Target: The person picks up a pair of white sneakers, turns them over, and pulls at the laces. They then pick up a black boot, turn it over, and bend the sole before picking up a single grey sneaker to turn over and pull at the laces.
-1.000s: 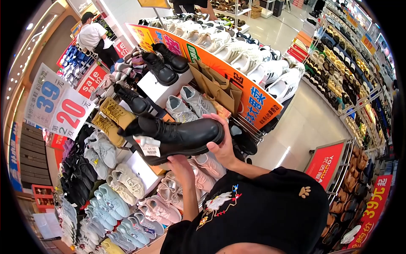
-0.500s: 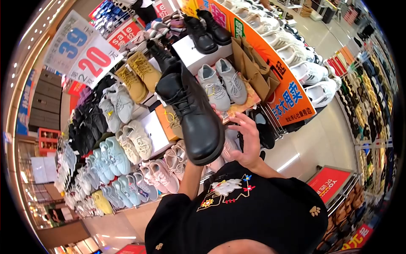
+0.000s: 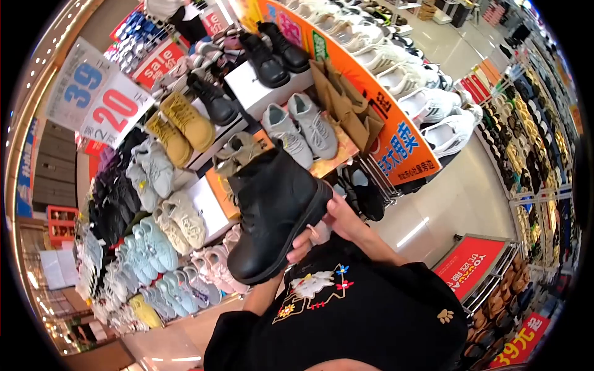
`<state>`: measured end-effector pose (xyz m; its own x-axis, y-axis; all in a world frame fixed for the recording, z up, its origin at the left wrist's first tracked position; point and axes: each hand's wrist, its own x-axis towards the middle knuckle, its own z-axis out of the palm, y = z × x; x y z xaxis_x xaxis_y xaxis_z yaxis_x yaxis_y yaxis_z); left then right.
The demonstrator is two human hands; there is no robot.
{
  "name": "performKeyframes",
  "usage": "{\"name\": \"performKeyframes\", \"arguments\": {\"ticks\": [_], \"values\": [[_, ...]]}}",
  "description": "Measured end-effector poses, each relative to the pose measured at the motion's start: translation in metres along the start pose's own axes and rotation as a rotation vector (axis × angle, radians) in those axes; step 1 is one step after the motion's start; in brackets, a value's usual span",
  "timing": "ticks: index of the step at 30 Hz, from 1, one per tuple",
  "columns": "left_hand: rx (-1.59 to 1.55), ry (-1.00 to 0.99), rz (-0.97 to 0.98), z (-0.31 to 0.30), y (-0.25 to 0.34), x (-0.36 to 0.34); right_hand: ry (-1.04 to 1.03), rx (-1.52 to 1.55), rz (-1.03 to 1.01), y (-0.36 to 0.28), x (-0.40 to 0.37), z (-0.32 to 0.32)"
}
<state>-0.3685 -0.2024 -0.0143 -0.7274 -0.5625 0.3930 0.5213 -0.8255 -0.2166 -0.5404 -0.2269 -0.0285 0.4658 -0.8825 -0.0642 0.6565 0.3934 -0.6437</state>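
From the head camera, the person holds a black boot up in the air in front of their chest, just above the shoes on the display rack. The boot is tilted, with its toe down towards the person's black shirt and its laced shaft pointing up and away.

The right hand is clamped on the boot's sole edge at the heel end, with its fingers curled round the rim. The left forearm rises behind the toe. The left hand is hidden by the boot, so I cannot tell whether it is gripping or only supporting.

Just beyond the boot's shaft, a pair of grey sneakers sits on the rack. To the left of them are tan boots, and further back more black boots stand on a white box. Brown paper bags lean against an orange banner, with white sneakers behind it.

Pale blue sneakers and pink sneakers fill the lower tiers to the left of the boot. A price sign reading 39 and 20 hangs at the upper left. A red sign stands on the floor to the right.
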Motion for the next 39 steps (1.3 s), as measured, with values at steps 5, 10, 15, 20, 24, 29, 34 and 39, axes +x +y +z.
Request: {"name": "performKeyframes", "arguments": {"ticks": [5,10,15,20,24,29,34,39], "values": [[-0.005,0.067,-0.01,-0.003,-0.005,-0.002,0.066,0.009,0.027,-0.006,-0.007,-0.009],[0.067,0.177,0.054,0.003,-0.003,0.002,0.176,0.131,-0.079,-0.001,-0.016,-0.012],[0.222,0.411,0.277,0.014,-0.006,0.008,0.189,0.152,-0.05,-0.009,-0.017,-0.008],[0.641,0.947,0.784,0.019,-0.027,0.026,0.296,0.232,-0.005,-0.007,-0.011,-0.02],[1.033,1.001,0.841,0.007,-0.018,-0.006,0.382,0.25,-0.076,-0.014,-0.008,-0.023],[1.225,0.826,0.929,0.003,-0.014,-0.009,0.318,0.204,-0.188,-0.019,-0.002,-0.028],[1.319,0.992,1.089,-0.008,-0.017,-0.003,0.281,0.107,-0.232,-0.02,-0.004,-0.018],[1.295,0.928,1.089,-0.012,-0.018,-0.012,0.295,0.043,-0.221,-0.009,-0.007,-0.023]]}}
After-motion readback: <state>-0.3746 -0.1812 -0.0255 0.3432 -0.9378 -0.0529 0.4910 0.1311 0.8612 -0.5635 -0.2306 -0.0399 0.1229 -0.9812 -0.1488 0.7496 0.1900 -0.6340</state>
